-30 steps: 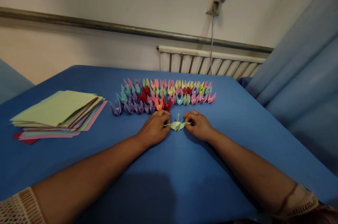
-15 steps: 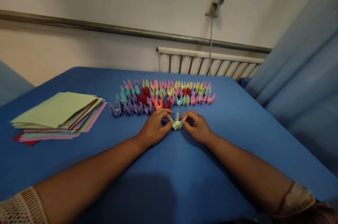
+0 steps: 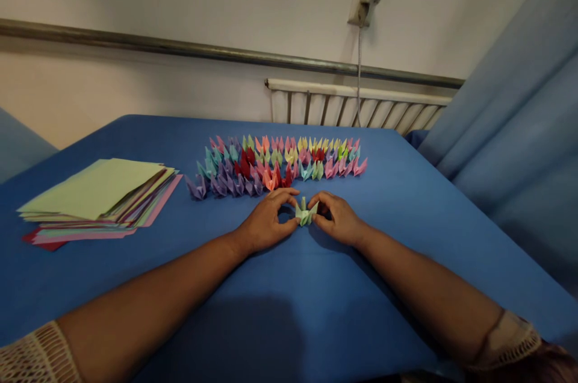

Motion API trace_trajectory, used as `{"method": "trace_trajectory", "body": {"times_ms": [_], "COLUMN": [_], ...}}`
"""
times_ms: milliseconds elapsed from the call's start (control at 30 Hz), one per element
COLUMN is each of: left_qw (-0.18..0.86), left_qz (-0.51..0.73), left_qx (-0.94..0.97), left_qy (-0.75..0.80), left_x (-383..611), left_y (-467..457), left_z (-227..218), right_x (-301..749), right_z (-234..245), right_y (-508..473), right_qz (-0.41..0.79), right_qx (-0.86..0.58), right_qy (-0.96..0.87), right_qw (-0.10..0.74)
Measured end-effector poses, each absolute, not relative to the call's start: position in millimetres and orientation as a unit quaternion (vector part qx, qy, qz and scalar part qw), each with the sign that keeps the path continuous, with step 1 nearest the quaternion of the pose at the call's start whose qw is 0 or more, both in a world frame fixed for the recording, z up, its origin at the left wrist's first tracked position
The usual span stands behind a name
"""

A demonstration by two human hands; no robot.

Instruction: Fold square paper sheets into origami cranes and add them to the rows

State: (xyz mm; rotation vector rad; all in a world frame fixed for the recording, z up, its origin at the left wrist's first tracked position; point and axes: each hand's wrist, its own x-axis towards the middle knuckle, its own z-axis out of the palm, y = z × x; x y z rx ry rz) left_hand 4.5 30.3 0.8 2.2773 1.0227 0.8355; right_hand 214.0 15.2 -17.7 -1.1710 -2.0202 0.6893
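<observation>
Apparently, I have a pale green paper crane (image 3: 307, 214) at the wing-shaping step, centre of my dial.
The left hand (image 3: 262, 223) at nine o'clock and the right hand (image 3: 341, 220) at three curl about its wings; whether they pinch or merely touch, I cannot tell. I judge the next move calls for light, even pressure. A blue tabletop (image 3: 343, 311) lies beneath; a paper stack (image 3: 94, 190) sits farther out at nine, and rows of folded cranes (image 3: 276, 158) span ten to one. Beyond, a metal pipe (image 3: 180, 49) crosses twelve, with a radiator (image 3: 316, 88) at one and a blue curtain (image 3: 510, 106) at two.
</observation>
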Motion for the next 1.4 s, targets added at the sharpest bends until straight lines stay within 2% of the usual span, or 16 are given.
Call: {"method": "trace_trajectory", "body": {"times_ms": [367, 633, 1100, 1400], "left_qw": [0.252, 0.229, 0.249, 0.232], "left_qz": [0.322, 0.317, 0.310, 0.289], "left_qx": [0.834, 0.841, 0.845, 0.851], "left_qy": [0.370, 0.373, 0.357, 0.372], "left_x": [3, 1, 4, 4], "left_y": [33, 34, 32, 30], "left_z": [-4, -5, -3, -2], "right_x": [207, 210, 206, 212], "right_z": [-21, -14, -24, -19], "right_y": [13, 10, 16, 12], "right_qz": [0.277, 0.265, 0.265, 0.301], "right_qx": [-0.457, -0.453, -0.422, -0.437], "right_qy": [-0.759, -0.789, -0.775, -0.772], "right_qw": [0.372, 0.320, 0.389, 0.351]}}
